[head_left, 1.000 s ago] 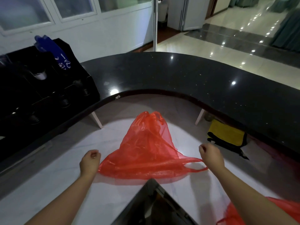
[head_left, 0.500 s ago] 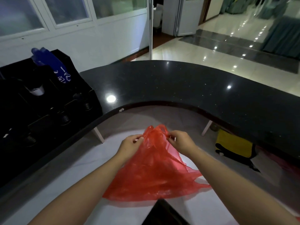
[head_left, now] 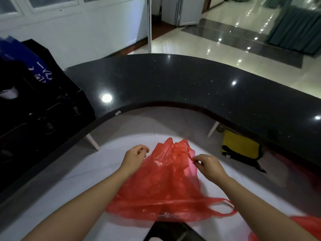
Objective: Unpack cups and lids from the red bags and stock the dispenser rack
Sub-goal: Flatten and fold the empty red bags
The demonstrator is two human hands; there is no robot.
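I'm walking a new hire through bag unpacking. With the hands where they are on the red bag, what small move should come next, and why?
Probably bring the left hand back onto the bag's top edge and pull against the right. The right hand pinches a strip of the red bag near its bunched top, while the left looks curled just beside the plastic, and the mouth looks unopened.

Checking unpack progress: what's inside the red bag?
Nothing can be made out. The red bag is translucent but only crumpled film shows; no cups or lids are visible. The right hand pinches its top edge; the left hand is beside it.
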